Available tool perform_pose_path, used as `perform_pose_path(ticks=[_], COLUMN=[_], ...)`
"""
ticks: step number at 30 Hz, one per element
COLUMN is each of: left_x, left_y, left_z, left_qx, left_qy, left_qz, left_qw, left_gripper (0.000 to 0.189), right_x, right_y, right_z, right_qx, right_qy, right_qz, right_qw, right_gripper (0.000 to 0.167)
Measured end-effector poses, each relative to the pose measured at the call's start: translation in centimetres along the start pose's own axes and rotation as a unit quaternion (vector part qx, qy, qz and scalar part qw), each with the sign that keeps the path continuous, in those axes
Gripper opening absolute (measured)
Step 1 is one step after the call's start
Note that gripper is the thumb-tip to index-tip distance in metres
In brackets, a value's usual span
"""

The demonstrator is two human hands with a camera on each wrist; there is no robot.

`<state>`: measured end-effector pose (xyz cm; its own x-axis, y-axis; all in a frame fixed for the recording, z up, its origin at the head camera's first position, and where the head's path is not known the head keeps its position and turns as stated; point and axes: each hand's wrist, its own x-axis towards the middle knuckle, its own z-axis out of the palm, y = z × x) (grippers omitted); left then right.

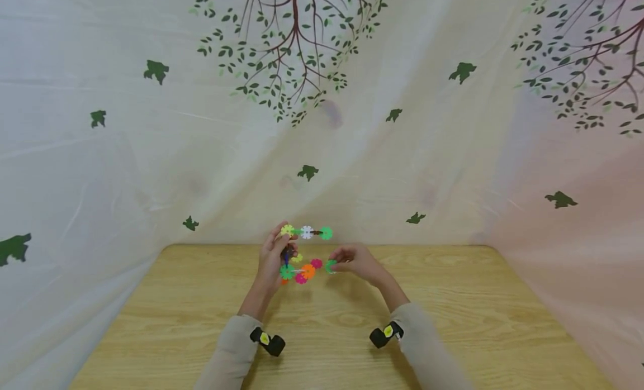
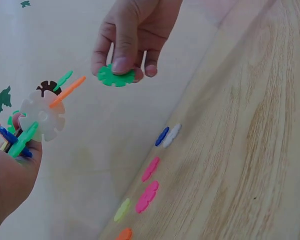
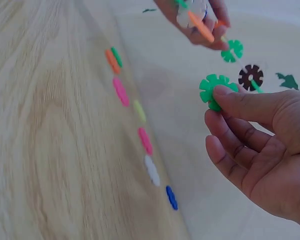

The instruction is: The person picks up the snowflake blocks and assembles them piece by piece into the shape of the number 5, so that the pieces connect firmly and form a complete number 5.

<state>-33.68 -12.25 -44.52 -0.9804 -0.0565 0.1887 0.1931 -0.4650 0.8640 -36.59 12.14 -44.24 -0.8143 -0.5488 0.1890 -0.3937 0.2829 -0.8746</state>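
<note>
My left hand [image 1: 270, 262] grips a chain of notched plastic discs joined at their slots. In the head view its upper arm runs from a yellow disc [image 1: 287, 230] through a white disc [image 1: 307, 232] to a green one; lower down, a green disc [image 1: 286, 271] leads to an orange disc [image 1: 308, 271]. The left wrist view shows a large white disc [image 2: 42, 116] close up. My right hand [image 1: 361, 264] pinches a loose green disc [image 3: 216, 82] between thumb and fingers, to the right of the chain and apart from it. The right wrist view shows a dark brown disc [image 3: 247, 83] just beyond it.
Loose discs lie in a row along the far edge of the wooden table [image 1: 322, 334]: pink [image 3: 121, 92], yellow-green [image 3: 139, 111], white [image 3: 151, 170] and blue [image 3: 171, 197] among them. Behind the edge hangs a pale cloth [image 1: 352, 200] printed with leaves and branches.
</note>
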Motion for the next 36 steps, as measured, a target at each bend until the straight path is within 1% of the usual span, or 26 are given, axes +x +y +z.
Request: perform_pose_path(ticks=[5,12,16,23,30,36], left_x=[0.0,0.2,0.1,0.1,0.0,0.0], left_y=[-0.1,-0.1,0.0,0.3,0.4,0.5], left_z=[0.0,-0.1,-0.1,-0.2,-0.3,-0.3], left_qx=[-0.001,0.006,0.008,0.008,0.003,0.007], left_qy=[0.000,-0.005,-0.004,0.007,0.004,0.014], left_qz=[0.001,0.006,0.005,0.001,0.006,0.010], left_qw=[1.0000,1.0000,1.0000,0.9999,1.0000,0.9998], left_gripper=[0.049,0.050,0.049,0.049,0.049,0.049], right_x=[0.0,-0.1,-0.2,-0.3,-0.3,-0.3], right_y=[-0.8,-1.1,-1.1,-1.6,-1.6,-1.4], right_z=[1.0,1.8,2.1,2.4,2.6,3.0], right_qx=[0.021,0.047,0.049,0.046,0.047,0.055], right_qy=[0.003,0.008,0.005,0.006,0.007,0.011], right_qz=[-0.006,0.002,-0.002,-0.009,-0.012,-0.012], right_qw=[0.9998,0.9988,0.9988,0.9989,0.9988,0.9984], right_gripper=[0.016,0.015,0.015,0.016,0.014,0.014])
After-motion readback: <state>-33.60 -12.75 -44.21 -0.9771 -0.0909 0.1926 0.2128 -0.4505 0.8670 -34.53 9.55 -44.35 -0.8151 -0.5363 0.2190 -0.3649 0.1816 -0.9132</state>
